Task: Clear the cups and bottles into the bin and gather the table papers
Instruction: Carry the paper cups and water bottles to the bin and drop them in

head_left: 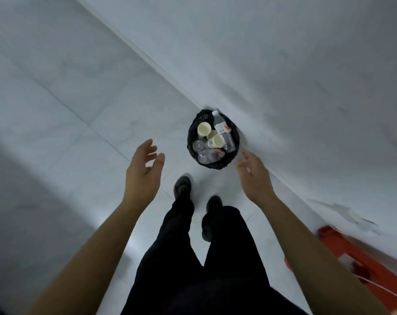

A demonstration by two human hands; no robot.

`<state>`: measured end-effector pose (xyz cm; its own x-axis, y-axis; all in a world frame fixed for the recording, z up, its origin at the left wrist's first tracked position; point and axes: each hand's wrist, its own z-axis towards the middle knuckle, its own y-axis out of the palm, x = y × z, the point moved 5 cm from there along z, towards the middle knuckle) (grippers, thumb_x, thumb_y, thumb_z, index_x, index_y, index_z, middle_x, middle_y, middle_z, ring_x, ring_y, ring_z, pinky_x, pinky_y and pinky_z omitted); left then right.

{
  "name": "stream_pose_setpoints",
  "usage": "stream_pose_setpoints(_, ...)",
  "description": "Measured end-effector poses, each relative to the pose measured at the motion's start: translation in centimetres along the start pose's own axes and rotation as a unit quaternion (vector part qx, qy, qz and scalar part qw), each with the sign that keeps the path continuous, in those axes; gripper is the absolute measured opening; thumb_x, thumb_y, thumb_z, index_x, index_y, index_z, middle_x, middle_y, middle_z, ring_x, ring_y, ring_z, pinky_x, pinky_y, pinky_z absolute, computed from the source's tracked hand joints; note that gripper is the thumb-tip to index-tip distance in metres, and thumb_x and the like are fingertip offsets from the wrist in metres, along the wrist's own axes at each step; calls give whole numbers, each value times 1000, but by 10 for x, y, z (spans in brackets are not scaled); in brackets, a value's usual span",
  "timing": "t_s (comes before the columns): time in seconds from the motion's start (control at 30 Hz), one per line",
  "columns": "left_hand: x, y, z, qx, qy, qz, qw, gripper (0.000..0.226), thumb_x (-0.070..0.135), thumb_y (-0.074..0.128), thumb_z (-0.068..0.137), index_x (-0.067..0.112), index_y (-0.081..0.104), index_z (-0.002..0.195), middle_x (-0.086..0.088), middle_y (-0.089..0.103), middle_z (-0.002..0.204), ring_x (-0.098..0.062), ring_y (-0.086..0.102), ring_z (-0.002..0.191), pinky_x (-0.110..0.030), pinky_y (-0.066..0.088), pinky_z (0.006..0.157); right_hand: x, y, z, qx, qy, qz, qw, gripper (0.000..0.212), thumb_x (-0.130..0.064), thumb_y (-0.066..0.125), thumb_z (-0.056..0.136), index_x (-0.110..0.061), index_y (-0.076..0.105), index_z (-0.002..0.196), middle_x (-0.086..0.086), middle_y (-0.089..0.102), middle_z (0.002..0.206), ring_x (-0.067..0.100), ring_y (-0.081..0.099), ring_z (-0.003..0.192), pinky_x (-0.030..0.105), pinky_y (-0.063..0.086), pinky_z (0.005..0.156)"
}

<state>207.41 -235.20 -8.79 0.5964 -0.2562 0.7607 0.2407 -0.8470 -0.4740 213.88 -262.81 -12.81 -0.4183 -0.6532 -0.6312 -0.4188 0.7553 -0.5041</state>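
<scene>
Standing over a small round bin [190, 136] lined in black, the person holds both hands out in front with nothing in them. The left hand [145, 171] hangs to the left of the bin, palm turned inward, fingers loosely spread and relaxed. The right hand [254, 176] hangs just below and right of the bin's rim, fingers straight and released. Neither hand touches the bin.

The bin sits on the pale tiled floor [79, 98], its far side close against the foot of the white wall [284, 64], whose base line runs diagonally from upper left to lower right. Inside lie two paper cups, one [203, 129] at the far left with its mouth up, another [215, 141] tipped over at the middle. A labelled water bottle [223, 133] leans along the right side with its white cap at the rim, and crumpled clear bottles [207, 155] lie at the near edge.

Two dark shoes [182, 186] stand just short of the bin. Open floor stretches wide to the left; at lower right a red object [352, 253], blurred, lies along the wall
</scene>
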Motion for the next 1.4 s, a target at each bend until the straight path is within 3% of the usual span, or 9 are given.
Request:
stream_pose_setpoints(0.13, 30, -96, -114, 170, -16, -134, 976, 38, 30, 55, 100, 27, 50, 137, 8, 66, 121, -13, 64, 110, -42, 52, 97, -74, -35, -84, -4, -84, 79, 993, 36, -40, 46, 104, -29, 57, 136, -19, 62, 120, -3, 60, 110, 25, 47, 98)
stream_pose_setpoints(0.23, 30, -128, -205, 292, -20, -219, 931, 32, 22, 53, 102, 23, 52, 134, 2, 66, 120, -16, 65, 111, -48, 53, 96, -101, -40, -140, -23, -165, 110, 980, 29, -40, 48, 104, -31, 61, 128, -17, 66, 123, -4, 61, 113, 21, 49, 99)
stream_pose_setpoints(0.33, 18, -130, -289, 369, -17, -223, 902, 32, 25, 56, 100, 24, 53, 132, 4, 67, 119, -18, 64, 113, -47, 53, 95, -113, -28, -190, -131, -242, 93, 957, 34, -39, 50, 101, -29, 59, 132, -19, 63, 127, -10, 58, 115, 6, 45, 91)
stream_pose_setpoints(0.6, -34, -115, -504, 544, -52, -184, 817, 37, 29, 57, 96, 32, 52, 133, 9, 65, 121, -9, 64, 113, -20, 51, 83, -110, 40, -337, -347, -396, 14, 850, 35, -41, 57, 97, -31, 58, 130, -29, 60, 126, -6, 57, 118, 6, 44, 87)
stream_pose_setpoints(0.8, -99, -119, -702, 728, -78, -194, 653, 49, 42, 57, 89, 26, 52, 135, 4, 67, 121, -14, 65, 114, -36, 54, 91, -98, 118, -482, -461, -460, -30, 758, 34, -39, 62, 93, -31, 60, 126, -19, 64, 127, 2, 62, 116, 10, 48, 86)
stream_pose_setpoints(1.0, -222, -80, -886, 832, -118, -278, 465, 43, 19, 72, 86, 35, 60, 123, 0, 69, 116, -19, 66, 111, -41, 53, 92, -16, 231, -644, -541, -496, -103, 671, 39, -38, 63, 85, -33, 61, 124, -15, 67, 118, 1, 63, 113, 10, 49, 83)
stream_pose_setpoints(1.1, -275, -63, -970, 857, -152, -277, 407, 45, 20, 68, 83, 46, 59, 119, 6, 69, 116, -18, 66, 112, -28, 55, 90, 37, 284, -729, -579, -507, -154, 620, 36, -25, 66, 89, -40, 61, 121, -11, 67, 118, 1, 63, 111, 12, 49, 89)
stream_pose_setpoints(1.2, -314, -58, -1040, 872, -189, -273, 359, 49, 10, 68, 89, 46, 57, 121, 6, 67, 119, -20, 64, 115, -20, 53, 92, 67, 324, -806, -611, -514, -194, 570, 43, -41, 64, 83, -44, 57, 126, -22, 63, 120, 0, 61, 115, 21, 49, 94)
stream_pose_setpoints(1.4, -391, -82, -1135, 885, -208, -285, 304, 47, -2, 60, 91, 34, 58, 121, 6, 68, 114, -22, 65, 112, -31, 53, 91, 112, 404, -911, -648, -487, -217, 544, 45, -41, 64, 83, -42, 57, 128, -16, 60, 129, 2, 59, 120, 24, 51, 94)
